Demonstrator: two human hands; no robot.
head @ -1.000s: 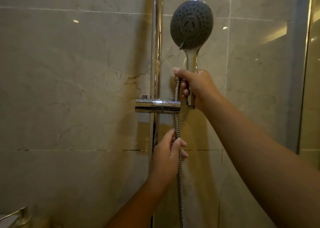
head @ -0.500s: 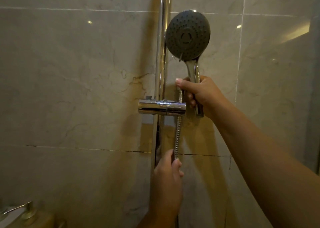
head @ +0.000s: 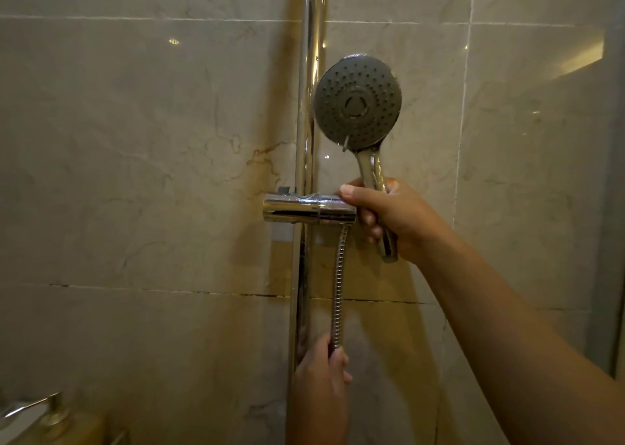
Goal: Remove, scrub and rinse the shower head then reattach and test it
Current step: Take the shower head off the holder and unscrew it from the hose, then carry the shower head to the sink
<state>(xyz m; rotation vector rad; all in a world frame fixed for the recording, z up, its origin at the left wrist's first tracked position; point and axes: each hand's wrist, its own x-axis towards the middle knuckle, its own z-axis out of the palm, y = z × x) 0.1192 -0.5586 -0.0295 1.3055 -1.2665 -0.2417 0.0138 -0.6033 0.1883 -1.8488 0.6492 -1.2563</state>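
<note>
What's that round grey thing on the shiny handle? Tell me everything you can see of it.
It is a hand shower head: a round dark grey face dotted with small nozzle holes, a round centre button and a small tab at the lower edge, on a shiny chrome handle. It is upright, face toward the camera, just right of the chrome wall rail and beside the chrome holder. The right hand grips the handle. No water shows.
</note>
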